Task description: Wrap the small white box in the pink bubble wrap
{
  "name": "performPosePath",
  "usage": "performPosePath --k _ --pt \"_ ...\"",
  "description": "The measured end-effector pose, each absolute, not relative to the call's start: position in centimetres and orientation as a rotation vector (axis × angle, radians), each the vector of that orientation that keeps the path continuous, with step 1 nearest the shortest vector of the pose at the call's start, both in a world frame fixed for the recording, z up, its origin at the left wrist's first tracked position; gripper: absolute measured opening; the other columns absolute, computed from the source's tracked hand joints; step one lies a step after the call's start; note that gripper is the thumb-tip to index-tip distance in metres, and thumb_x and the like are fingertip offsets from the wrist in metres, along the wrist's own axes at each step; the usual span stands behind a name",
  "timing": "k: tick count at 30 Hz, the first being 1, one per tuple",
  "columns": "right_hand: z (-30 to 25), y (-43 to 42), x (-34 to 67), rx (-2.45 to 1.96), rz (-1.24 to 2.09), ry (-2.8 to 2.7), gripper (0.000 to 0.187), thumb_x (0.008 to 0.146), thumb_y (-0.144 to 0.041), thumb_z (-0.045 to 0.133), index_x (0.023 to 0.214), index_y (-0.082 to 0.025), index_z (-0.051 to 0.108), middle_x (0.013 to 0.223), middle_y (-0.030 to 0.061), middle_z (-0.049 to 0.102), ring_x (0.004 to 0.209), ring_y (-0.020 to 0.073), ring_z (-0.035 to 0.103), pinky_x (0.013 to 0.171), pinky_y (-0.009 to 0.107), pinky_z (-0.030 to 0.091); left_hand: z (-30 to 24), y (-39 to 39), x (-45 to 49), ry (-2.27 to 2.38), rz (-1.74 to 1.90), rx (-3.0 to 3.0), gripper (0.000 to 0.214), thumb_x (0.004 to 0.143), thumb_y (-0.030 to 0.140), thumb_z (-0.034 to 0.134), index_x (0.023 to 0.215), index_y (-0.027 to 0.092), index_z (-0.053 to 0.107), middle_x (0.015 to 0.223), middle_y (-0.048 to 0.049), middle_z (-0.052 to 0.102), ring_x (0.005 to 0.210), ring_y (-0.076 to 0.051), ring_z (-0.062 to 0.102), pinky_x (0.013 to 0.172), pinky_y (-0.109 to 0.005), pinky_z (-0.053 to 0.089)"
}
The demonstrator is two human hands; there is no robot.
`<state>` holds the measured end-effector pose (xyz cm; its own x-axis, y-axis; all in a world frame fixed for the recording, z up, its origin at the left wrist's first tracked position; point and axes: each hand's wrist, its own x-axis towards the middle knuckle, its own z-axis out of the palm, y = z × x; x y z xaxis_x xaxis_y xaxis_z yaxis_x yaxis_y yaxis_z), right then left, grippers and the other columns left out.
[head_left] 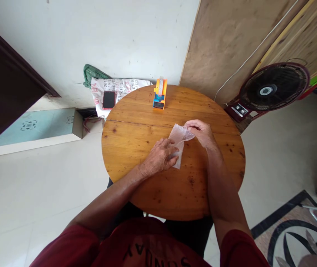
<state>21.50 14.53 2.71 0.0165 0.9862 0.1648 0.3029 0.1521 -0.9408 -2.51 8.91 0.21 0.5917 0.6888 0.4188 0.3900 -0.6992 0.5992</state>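
Observation:
A piece of translucent bubble wrap (178, 134) lies on the round wooden table (136, 126), its far right corner lifted and folded over. My right hand (201, 132) pinches that corner between thumb and fingers. Across the near left part of the wrap rests my left hand (162, 154), fingers spread and pressing it to the tabletop. Whether anything lies inside the wrap I cannot tell. Beyond both hands, a yellow and blue tape dispenser (160, 94) stands near the table's far edge.
Left of the dispenser, a phone-like dark object (109, 99) lies on a white printed sack (99, 89) beside a green bundle (94, 75). A dark red fan (266, 91) stands beyond the table's right side. The wall (114, 37) rises behind.

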Motion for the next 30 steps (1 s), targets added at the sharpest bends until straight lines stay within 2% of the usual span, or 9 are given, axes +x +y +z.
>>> performPosePath --k 6,18,25,30 --pt "2.8 14.7 21.1 -1.317 0.899 -1.458 0.022 0.07 -0.033 0.075 0.089 -0.024 0.073 0.082 -0.0001 0.073 0.075 0.0176 0.066 0.075 0.034 0.053 0.4 8.8 -2.6 0.876 0.878 2.371 0.024 0.09 0.031 0.064 0.111 0.02 0.07 0.128 -0.0124 0.058 0.113 -0.028 0.058 0.1 -0.048 0.051" --pt "1.8 15.0 21.6 -1.349 0.8 -1.364 0.015 0.074 -0.033 0.074 0.086 -0.024 0.077 0.082 0.0007 0.077 0.075 0.0177 0.069 0.073 0.033 0.055 0.3 9.0 -2.4 0.873 0.89 2.367 0.025 0.088 0.029 0.065 0.11 0.019 0.071 0.127 -0.0132 0.059 0.113 -0.029 0.058 0.1 -0.05 0.051" --pt "1.7 15.1 21.7 -1.348 0.899 -1.439 0.03 0.069 -0.029 0.075 0.099 -0.025 0.076 0.089 0.0011 0.078 0.079 0.019 0.071 0.073 0.033 0.055 0.3 8.9 -2.5 0.862 0.911 2.365 0.024 0.09 0.03 0.064 0.11 0.019 0.071 0.127 -0.0136 0.059 0.115 -0.029 0.058 0.1 -0.05 0.051" --pt "1.8 15.1 21.6 -1.317 0.848 -1.46 0.024 0.072 -0.027 0.07 0.095 -0.024 0.076 0.089 0.0004 0.078 0.08 0.0183 0.071 0.076 0.033 0.056 0.2 8.9 -2.5 0.849 0.922 2.374 0.024 0.09 0.029 0.064 0.11 0.019 0.07 0.127 -0.0135 0.058 0.114 -0.029 0.059 0.099 -0.049 0.052"
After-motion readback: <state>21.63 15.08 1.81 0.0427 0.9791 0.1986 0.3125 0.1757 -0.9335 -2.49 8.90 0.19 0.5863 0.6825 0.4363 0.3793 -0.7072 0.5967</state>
